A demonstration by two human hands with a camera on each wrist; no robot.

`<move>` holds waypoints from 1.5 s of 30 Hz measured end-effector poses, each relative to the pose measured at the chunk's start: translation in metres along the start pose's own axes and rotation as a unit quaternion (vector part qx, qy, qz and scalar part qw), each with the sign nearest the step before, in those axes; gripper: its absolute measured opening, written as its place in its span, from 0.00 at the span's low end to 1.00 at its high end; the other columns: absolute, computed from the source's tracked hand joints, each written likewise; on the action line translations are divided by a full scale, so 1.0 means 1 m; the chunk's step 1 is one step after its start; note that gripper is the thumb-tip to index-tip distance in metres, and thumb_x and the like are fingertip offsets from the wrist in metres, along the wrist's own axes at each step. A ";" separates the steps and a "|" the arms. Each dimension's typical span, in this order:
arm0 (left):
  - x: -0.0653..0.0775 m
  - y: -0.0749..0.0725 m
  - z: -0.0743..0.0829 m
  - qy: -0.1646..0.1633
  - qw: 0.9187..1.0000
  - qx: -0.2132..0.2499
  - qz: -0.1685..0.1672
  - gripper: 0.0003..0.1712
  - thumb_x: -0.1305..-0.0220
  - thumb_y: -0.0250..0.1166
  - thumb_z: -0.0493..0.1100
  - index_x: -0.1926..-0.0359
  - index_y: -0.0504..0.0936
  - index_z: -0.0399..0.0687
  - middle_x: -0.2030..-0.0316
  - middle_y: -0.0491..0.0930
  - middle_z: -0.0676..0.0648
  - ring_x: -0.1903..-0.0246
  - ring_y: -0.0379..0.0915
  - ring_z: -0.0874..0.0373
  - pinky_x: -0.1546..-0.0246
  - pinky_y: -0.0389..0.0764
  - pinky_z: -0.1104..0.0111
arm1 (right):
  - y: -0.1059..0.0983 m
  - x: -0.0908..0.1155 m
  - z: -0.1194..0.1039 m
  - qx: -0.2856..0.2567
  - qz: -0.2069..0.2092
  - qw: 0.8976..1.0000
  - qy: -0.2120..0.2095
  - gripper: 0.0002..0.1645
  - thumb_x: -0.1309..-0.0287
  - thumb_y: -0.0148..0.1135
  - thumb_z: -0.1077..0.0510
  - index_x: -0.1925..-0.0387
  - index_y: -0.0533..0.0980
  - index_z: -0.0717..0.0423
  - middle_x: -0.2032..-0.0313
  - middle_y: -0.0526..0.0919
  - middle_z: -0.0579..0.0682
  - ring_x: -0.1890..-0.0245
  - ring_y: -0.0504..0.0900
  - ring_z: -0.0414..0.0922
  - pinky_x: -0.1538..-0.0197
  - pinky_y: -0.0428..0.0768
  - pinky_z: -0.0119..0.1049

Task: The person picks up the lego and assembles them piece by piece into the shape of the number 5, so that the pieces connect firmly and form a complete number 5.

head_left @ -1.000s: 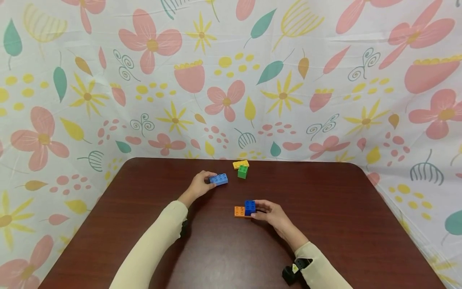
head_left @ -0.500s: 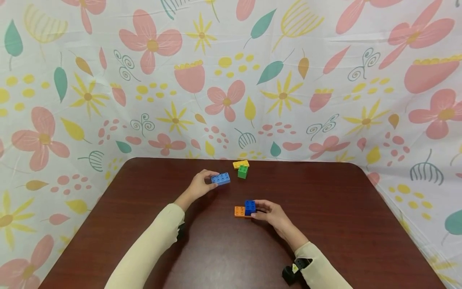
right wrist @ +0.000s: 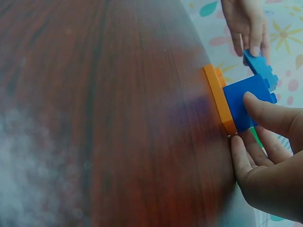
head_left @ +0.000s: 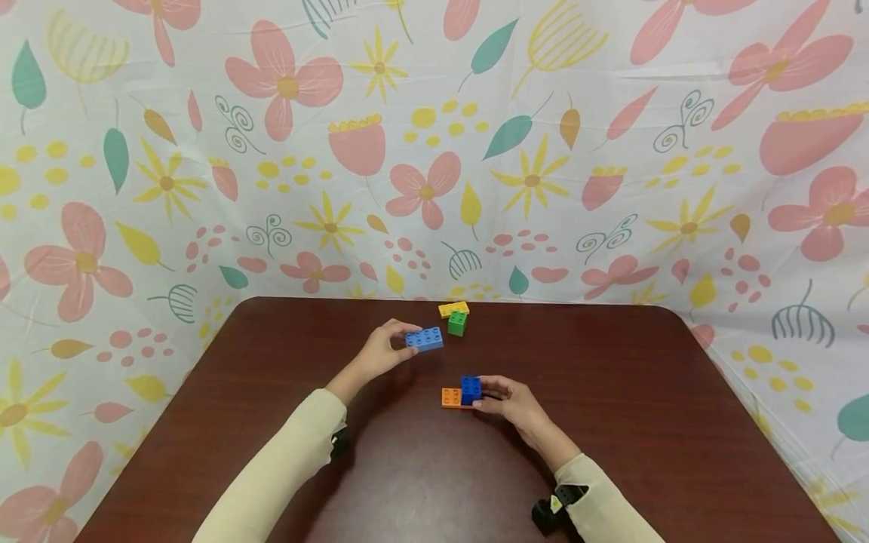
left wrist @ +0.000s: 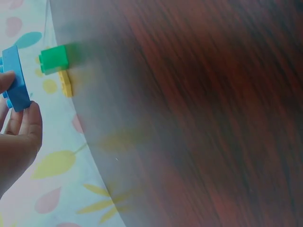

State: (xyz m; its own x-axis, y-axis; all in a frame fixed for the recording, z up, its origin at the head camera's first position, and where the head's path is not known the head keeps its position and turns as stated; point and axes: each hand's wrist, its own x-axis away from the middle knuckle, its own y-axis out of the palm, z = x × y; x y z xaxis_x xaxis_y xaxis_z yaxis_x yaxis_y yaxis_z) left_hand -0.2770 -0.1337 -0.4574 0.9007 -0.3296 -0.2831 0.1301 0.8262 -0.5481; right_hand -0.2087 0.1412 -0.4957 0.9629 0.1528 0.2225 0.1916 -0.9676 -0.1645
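Note:
My left hand (head_left: 383, 351) pinches a light blue toy brick (head_left: 425, 339) by its left end, thumb on the near side and fingers behind. In the left wrist view the same light blue brick (left wrist: 17, 80) shows clear of the tabletop. My right hand (head_left: 521, 410) grips a dark blue square brick (head_left: 471, 389) that sits on the right part of a flat orange brick (head_left: 451, 397). From the right wrist view, the thumb lies on the side of the dark blue brick (right wrist: 246, 106), and the orange brick (right wrist: 218, 97) rests flat on the table under it.
A green brick (head_left: 457, 323) stands near the back of the dark brown table (head_left: 577, 362). Just behind it lies a flat yellow brick (head_left: 453, 308). A flower-patterned cloth (head_left: 434, 151) hangs beyond the table's far edge.
My left hand has carried the light blue brick a little to the right, towards the green brick. My right hand and the orange and dark blue bricks have stayed in place.

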 end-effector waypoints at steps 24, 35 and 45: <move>0.011 0.016 0.026 0.013 0.998 0.030 -0.061 0.21 0.41 0.68 0.35 0.45 0.80 0.47 0.54 0.75 0.46 0.52 0.73 0.50 0.52 0.78 0.53 | 0.000 0.000 -0.001 -0.012 0.000 1.000 0.000 0.28 0.49 0.72 0.63 0.44 0.76 0.60 0.49 0.80 0.54 0.47 0.77 0.52 0.46 0.77 0.46; 0.015 0.028 0.034 0.019 0.996 0.043 -0.080 0.20 0.39 0.68 0.36 0.45 0.80 0.47 0.54 0.74 0.46 0.54 0.73 0.50 0.50 0.78 0.54 | 0.001 0.003 0.001 -0.001 0.007 1.000 -0.005 0.29 0.49 0.72 0.61 0.44 0.75 0.61 0.48 0.80 0.54 0.46 0.77 0.52 0.47 0.77 0.47; 0.015 0.035 0.036 0.021 0.995 0.041 -0.091 0.21 0.40 0.68 0.36 0.45 0.80 0.48 0.55 0.75 0.48 0.53 0.73 0.52 0.50 0.79 0.58 | 0.001 0.000 0.001 0.000 0.008 1.000 -0.002 0.29 0.49 0.72 0.62 0.44 0.76 0.60 0.48 0.80 0.54 0.46 0.77 0.52 0.47 0.77 0.47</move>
State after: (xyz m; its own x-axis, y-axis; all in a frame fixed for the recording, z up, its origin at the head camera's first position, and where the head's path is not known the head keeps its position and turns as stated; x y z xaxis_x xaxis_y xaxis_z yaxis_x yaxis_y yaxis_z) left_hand -0.2439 -0.0928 -0.4525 0.8412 -0.4950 -0.2176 0.3249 0.7845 -0.5283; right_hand -0.2088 0.1407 -0.4966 0.9665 0.1381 0.2163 0.1763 -0.9699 -0.1682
